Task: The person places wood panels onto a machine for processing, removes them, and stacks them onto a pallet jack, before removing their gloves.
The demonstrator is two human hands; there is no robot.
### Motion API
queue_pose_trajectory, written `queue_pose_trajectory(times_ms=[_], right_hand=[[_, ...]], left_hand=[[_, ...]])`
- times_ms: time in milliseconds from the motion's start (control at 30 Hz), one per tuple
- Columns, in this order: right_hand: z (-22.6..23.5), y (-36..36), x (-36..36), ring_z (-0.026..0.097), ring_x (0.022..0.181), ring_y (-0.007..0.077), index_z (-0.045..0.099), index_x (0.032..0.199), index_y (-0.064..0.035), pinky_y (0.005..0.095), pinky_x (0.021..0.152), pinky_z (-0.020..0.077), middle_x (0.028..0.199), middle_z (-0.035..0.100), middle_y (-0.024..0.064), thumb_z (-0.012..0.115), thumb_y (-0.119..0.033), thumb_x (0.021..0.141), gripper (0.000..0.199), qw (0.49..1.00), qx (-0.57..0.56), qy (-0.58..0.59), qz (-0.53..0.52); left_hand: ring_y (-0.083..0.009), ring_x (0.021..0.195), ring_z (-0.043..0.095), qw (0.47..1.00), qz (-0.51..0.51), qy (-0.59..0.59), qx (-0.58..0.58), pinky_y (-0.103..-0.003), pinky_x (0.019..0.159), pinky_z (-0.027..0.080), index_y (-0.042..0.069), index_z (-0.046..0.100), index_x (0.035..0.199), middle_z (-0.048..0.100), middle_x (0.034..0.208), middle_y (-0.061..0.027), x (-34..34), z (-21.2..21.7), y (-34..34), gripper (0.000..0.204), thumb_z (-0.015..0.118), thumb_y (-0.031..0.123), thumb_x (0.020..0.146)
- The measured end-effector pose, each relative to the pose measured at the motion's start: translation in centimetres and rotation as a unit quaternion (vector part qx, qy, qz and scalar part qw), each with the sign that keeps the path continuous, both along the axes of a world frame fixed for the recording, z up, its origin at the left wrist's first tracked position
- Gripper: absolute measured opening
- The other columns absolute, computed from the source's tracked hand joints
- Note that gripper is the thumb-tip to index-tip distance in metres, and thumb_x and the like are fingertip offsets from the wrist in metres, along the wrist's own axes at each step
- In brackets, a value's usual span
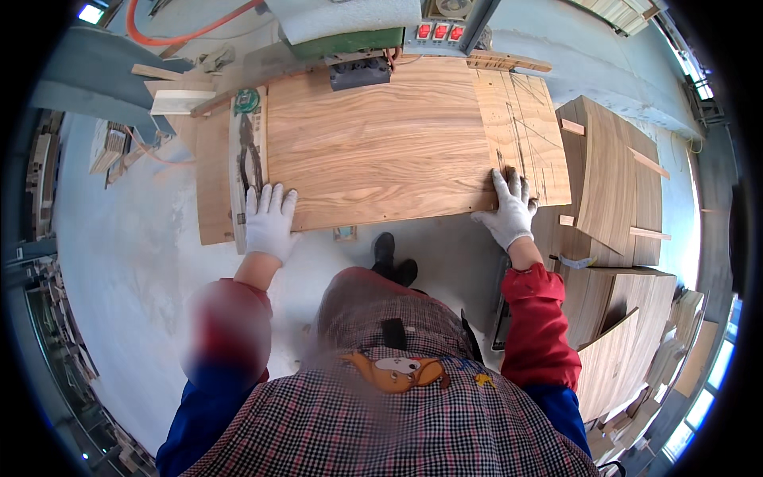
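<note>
Your left hand [272, 221] and right hand [509, 213] lie spread on the board [373, 151], maybe steadying it; a next push needs both.

Board [373, 135] mid-table [536, 151], machine [350, 42] at the far edge!
And over on the left, what look like pliers [249, 159] lie on a strip [238, 203] beside the board; switches [439, 32] sit right of the machine, panel stacks [620, 179] stand off to the right, a hose [163, 42] runs far left, and shoes [385, 249] are on the floor [143, 262], this side of the table.
</note>
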State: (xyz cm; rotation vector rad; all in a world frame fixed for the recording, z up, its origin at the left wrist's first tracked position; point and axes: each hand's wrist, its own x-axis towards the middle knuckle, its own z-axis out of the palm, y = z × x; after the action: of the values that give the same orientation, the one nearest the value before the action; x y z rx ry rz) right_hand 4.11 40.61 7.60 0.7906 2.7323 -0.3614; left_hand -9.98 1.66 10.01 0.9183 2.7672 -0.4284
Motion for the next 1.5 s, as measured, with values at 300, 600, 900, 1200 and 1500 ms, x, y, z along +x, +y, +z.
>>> queue_pose_trajectory(times_ms=[300,600,900,1200,1500], right_hand=[[0.8,-0.9,-0.4,0.013,0.142,0.0373,0.033,0.145,-0.0224,0.0607,0.109,0.0122,0.155,0.018,0.0133,0.082,-0.036,0.065,0.095,1.0,0.001,-0.006,-0.006],[0.4,-0.8,-0.4,0.013,0.142,0.0377,0.033,0.145,-0.0241,0.0606,0.11,0.0126,0.155,0.017,0.0137,0.082,-0.037,0.065,0.095,1.0,0.006,-0.018,-0.008],[0.7,-1.0,-0.5,0.013,0.142,0.0379,0.033,0.145,-0.025,0.0618,0.109,0.0135,0.155,0.018,0.014,0.082,-0.039,0.064,0.095,1.0,0.006,-0.022,-0.007],[0.3,-0.9,-0.5,0.014,0.142,0.0381,0.032,0.145,-0.0256,0.0624,0.108,0.0147,0.154,0.018,0.0146,0.081,-0.04,0.065,0.096,1.0,0.016,-0.016,-0.002],[-0.2,-0.7,-0.4,0.01,0.143,0.0376,0.03,0.147,-0.0262,0.062,0.108,0.0146,0.155,0.016,0.018,0.081,-0.043,0.063,0.1,1.0,0.006,-0.019,0.004]], left_hand=[[-0.0328,0.135,0.033,1.0,-0.002,0.011,0.018,-0.051,0.115,0.014,0.008,0.041,0.137,0.041,0.141,-0.0168,0.1,-0.3,-0.6,0.085,0.077,0.036,0.066],[-0.0321,0.136,0.032,1.0,0.006,0.004,-0.001,-0.05,0.115,0.013,0.008,0.04,0.138,0.039,0.143,-0.0168,0.0,-0.2,-0.6,0.084,0.077,0.037,0.068],[-0.0316,0.136,0.031,1.0,0.006,0.005,-0.012,-0.048,0.116,0.013,0.007,0.039,0.138,0.039,0.143,-0.0165,0.0,-0.1,-0.6,0.084,0.076,0.037,0.069],[-0.0324,0.137,0.03,1.0,-0.01,0.008,-0.006,-0.044,0.116,0.015,0.003,0.037,0.139,0.037,0.144,-0.0187,-0.1,-0.5,0.0,0.086,0.076,0.034,0.069],[-0.033,0.137,0.031,0.999,-0.016,-0.043,-0.006,-0.044,0.115,0.019,0.006,0.032,0.143,0.031,0.147,-0.0201,-0.2,0.0,2.5,0.086,0.071,0.042,0.076]])
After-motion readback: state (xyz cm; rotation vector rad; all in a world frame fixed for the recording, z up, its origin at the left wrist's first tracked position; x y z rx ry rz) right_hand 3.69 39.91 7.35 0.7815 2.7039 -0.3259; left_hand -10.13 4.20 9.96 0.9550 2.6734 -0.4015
